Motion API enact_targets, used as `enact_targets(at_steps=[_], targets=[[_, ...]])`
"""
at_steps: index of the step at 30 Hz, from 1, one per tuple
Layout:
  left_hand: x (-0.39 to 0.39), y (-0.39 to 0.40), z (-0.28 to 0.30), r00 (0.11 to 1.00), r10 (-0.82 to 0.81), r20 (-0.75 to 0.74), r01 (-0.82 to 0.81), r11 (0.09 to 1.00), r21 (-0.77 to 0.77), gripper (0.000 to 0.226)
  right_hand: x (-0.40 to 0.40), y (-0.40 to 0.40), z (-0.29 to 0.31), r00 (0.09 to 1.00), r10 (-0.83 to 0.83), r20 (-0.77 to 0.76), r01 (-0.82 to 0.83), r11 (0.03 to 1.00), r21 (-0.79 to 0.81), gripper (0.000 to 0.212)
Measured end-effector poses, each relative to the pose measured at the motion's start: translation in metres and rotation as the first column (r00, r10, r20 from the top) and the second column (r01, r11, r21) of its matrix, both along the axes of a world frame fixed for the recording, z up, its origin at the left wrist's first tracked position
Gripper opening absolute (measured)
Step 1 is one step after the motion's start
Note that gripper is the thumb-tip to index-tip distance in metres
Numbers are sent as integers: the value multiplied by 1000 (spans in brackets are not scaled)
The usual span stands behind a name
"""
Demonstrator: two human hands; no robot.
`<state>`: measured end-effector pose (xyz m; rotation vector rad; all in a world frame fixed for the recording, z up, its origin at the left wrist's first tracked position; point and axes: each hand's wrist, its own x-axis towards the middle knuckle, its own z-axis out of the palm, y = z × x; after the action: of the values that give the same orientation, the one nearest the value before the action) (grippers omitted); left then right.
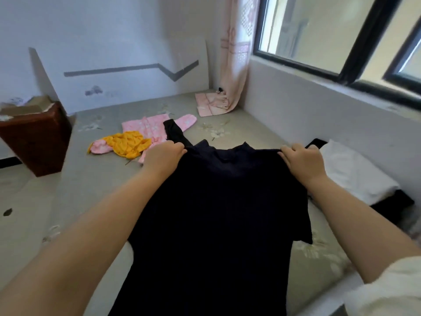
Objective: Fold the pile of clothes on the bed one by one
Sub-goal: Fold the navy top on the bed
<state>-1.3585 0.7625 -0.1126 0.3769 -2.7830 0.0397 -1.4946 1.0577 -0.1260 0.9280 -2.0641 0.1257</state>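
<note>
Left hand (164, 153) and right hand (301, 158) each pinch 1 shoulder of the dark navy knit top (218, 213), held out taut above the grey floral bed sheet (68, 201); next, I'd lower it flat, keeping both shoulders level and tension even so the body lands unwrinkled (collar away from the person); hem is cut off at frame bottom; 1 sleeve trails toward the pink floral garment (148, 128) and crumpled yellow cloth (127, 143); blur hides fingertip detail.
</note>
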Motion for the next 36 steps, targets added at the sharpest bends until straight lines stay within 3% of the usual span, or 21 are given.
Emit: enact_targets(at_steps=[4,9,15,23,30,36], targets=[[-39,30,63,986,95,-135,-94,995,20,36,-39,27,61,989,-85,-118,71,990,-118,24],[-65,71,97,936,202,-287,-202,979,31,36,-98,52,102,981,-36,-190,-12,969,-246,23],[-72,124,120,918,279,-281,-325,936,-133,35,-140,97,133,958,78,-275,-139,968,-210,25],[-49,175,143,922,241,-304,-303,937,-177,33,-138,167,155,919,147,-366,-241,943,-229,38],[-35,194,187,894,150,-422,-248,951,-187,38,-116,198,195,929,182,-323,-266,934,-238,19],[-54,181,184,951,187,-247,-243,945,-219,40,-145,192,195,864,233,-446,-273,962,-27,17]])
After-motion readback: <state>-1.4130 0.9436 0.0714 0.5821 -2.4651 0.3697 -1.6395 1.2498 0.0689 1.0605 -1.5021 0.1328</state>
